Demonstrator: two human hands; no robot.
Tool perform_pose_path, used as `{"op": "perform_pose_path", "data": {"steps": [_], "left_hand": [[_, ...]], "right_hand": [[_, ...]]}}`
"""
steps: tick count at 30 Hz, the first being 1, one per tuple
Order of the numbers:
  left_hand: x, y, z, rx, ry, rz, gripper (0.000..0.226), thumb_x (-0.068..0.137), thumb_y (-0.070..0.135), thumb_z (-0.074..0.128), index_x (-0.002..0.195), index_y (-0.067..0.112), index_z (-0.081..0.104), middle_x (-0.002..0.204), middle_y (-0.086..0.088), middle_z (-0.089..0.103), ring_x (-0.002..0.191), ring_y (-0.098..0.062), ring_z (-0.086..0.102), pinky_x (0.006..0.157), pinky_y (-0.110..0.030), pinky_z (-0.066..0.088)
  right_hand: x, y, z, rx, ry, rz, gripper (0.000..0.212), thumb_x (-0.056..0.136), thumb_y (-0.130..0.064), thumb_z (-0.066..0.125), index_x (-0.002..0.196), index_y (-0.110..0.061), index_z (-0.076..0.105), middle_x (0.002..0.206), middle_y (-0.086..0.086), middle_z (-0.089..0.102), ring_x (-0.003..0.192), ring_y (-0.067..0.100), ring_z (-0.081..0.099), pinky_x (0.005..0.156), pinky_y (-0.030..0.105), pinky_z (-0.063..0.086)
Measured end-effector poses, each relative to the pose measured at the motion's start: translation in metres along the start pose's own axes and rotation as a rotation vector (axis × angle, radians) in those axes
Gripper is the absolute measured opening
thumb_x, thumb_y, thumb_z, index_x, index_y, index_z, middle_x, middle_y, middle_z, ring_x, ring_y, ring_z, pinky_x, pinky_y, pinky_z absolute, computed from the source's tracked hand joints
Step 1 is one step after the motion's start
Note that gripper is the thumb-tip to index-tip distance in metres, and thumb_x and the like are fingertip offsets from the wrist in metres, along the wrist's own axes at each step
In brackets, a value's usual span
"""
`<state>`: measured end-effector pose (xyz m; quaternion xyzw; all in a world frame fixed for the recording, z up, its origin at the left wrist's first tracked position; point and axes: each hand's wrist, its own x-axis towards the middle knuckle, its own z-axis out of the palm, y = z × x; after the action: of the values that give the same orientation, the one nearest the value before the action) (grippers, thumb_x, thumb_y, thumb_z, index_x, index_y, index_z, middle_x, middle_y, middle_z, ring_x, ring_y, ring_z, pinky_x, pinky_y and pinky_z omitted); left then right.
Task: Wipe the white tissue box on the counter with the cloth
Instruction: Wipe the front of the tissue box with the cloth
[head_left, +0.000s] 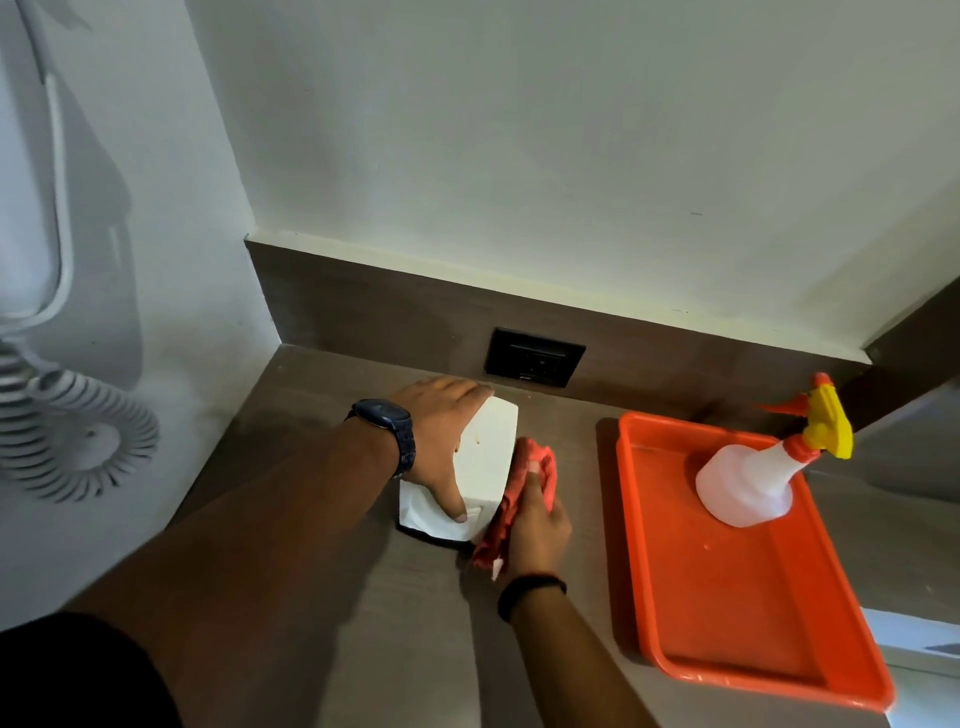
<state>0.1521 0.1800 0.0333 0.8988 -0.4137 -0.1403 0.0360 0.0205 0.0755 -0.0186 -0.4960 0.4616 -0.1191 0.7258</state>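
Note:
The white tissue box (488, 457) stands on the brown counter (332, 395), tipped up on one side. My left hand (441, 436), with a dark watch on the wrist, grips the box from above and the left, thumb on its near face. My right hand (535, 525) holds a bunched red cloth (514, 499) pressed against the box's right side. The box's far left side is hidden under my left hand.
An orange tray (748, 623) lies to the right with a white spray bottle (753, 478) with a yellow and orange trigger standing in it. A black wall socket (535, 358) sits behind the box. A white coiled cord (78, 441) hangs on the left wall.

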Motion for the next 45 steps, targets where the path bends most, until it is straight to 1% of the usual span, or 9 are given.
{"op": "perform_pose_path", "data": {"steps": [3,6,10,14,21,27,31,38,45], "left_hand": [[-0.006,0.005,0.002,-0.008,0.044,-0.034,0.143,0.025,0.084,0.067,0.142,0.022,0.015,0.149,-0.005,0.033,0.132,-0.026,0.033,0.108,-0.043,0.031],[-0.019,0.003,0.011,-0.104,0.099,-0.083,0.154,0.020,0.090,0.062,0.145,0.027,-0.003,0.154,-0.007,0.024,0.136,-0.029,0.027,0.110,-0.044,0.027],[-0.044,-0.014,0.019,-0.301,0.172,-0.120,0.164,0.021,0.088,0.069,0.144,0.026,-0.021,0.160,-0.002,-0.002,0.144,-0.021,0.006,0.116,-0.039,0.016],[-0.054,-0.020,0.017,-0.500,0.184,-0.141,0.158,0.035,0.067,0.087,0.130,0.045,-0.037,0.158,-0.007,0.011,0.142,-0.027,0.014,0.114,-0.047,0.023],[-0.052,-0.014,0.012,-0.540,0.195,-0.046,0.155,0.045,0.052,0.092,0.128,0.040,-0.039,0.152,-0.010,0.029,0.134,-0.031,0.032,0.112,-0.053,0.024],[-0.049,-0.012,0.018,-0.559,0.163,-0.168,0.155,0.031,0.070,0.082,0.132,0.048,-0.033,0.153,-0.007,0.027,0.136,-0.031,0.028,0.106,-0.052,0.036],[-0.049,-0.010,0.021,-0.569,0.196,-0.212,0.154,0.030,0.069,0.080,0.139,0.040,-0.025,0.152,-0.007,0.030,0.134,-0.026,0.031,0.106,-0.046,0.037],[-0.051,-0.005,0.018,-0.602,0.203,-0.201,0.155,0.032,0.063,0.082,0.142,0.033,-0.022,0.146,-0.011,0.034,0.129,-0.029,0.038,0.102,-0.047,0.041],[-0.050,-0.001,0.021,-0.598,0.236,-0.219,0.151,0.041,0.049,0.093,0.147,0.028,-0.013,0.154,-0.006,0.025,0.137,-0.025,0.027,0.108,-0.039,0.031]], "right_hand": [[-0.017,-0.015,-0.007,0.103,0.076,-0.003,0.031,0.086,-0.044,0.062,0.107,-0.021,0.066,0.100,0.008,0.071,0.096,0.027,0.067,0.089,0.043,0.053],[-0.029,-0.045,0.001,0.185,0.058,-0.278,0.023,0.087,-0.042,0.064,0.101,-0.026,0.071,0.101,0.003,0.076,0.099,0.022,0.071,0.088,0.040,0.055],[-0.028,-0.060,0.017,-0.313,-0.103,-0.704,0.013,0.088,-0.047,0.060,0.098,-0.041,0.066,0.104,-0.005,0.072,0.104,0.020,0.066,0.088,0.038,0.052],[-0.009,-0.049,0.027,-1.139,-0.356,-1.021,0.048,0.092,-0.045,0.050,0.137,-0.027,0.050,0.149,0.004,0.047,0.144,0.024,0.031,0.118,0.043,0.028],[-0.017,-0.041,0.021,-1.210,-0.435,-1.226,0.047,0.089,-0.043,0.046,0.124,-0.017,0.064,0.137,0.008,0.060,0.140,0.031,0.039,0.117,0.053,0.025],[0.000,-0.053,0.001,-1.259,-0.505,-1.119,0.053,0.094,-0.045,0.044,0.140,-0.019,0.047,0.155,0.007,0.039,0.147,0.019,0.015,0.121,0.044,0.021],[-0.002,-0.061,0.029,-1.289,-0.418,-1.096,0.052,0.095,-0.046,0.042,0.139,-0.019,0.050,0.151,0.008,0.045,0.146,0.026,0.027,0.123,0.035,0.014],[-0.013,-0.047,0.010,-1.205,-0.439,-1.263,0.046,0.087,-0.044,0.049,0.118,-0.015,0.067,0.133,0.010,0.063,0.135,0.033,0.046,0.112,0.051,0.035],[0.002,-0.061,0.020,-1.264,-0.428,-1.072,0.053,0.094,-0.046,0.042,0.137,-0.018,0.051,0.150,0.007,0.047,0.144,0.027,0.031,0.120,0.040,0.024]]}}
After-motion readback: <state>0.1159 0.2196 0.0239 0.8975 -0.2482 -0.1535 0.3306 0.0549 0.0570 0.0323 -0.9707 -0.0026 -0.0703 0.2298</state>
